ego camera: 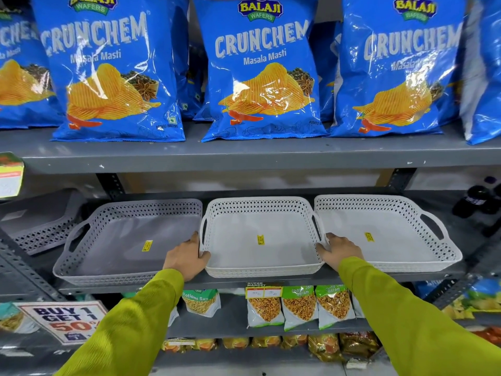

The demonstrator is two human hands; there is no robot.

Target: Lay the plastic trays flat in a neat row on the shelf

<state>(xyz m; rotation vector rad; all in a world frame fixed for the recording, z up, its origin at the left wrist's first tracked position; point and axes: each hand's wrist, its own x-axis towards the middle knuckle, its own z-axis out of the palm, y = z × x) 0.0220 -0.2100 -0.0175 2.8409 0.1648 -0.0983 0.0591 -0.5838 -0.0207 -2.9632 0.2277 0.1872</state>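
Note:
Three plastic trays with perforated walls lie flat side by side on the grey middle shelf (271, 279). The grey tray (116, 248) is at the left, a white tray (260, 261) sits in the middle and looks like a stack of two or three, and another white tray (401, 248) is at the right. My left hand (187, 256) grips the middle tray's left handle side. My right hand (337, 249) holds its right side, fingers over the rim. Each tray has a small yellow price sticker inside.
Large blue Crunchem chip bags (263, 77) stand on the shelf above. A dark grey tray (40, 223) lies further left. Dark bottles (479, 199) stand at the far right. Snack packets (298, 308) and a promotion sign (65, 321) fill the shelves below.

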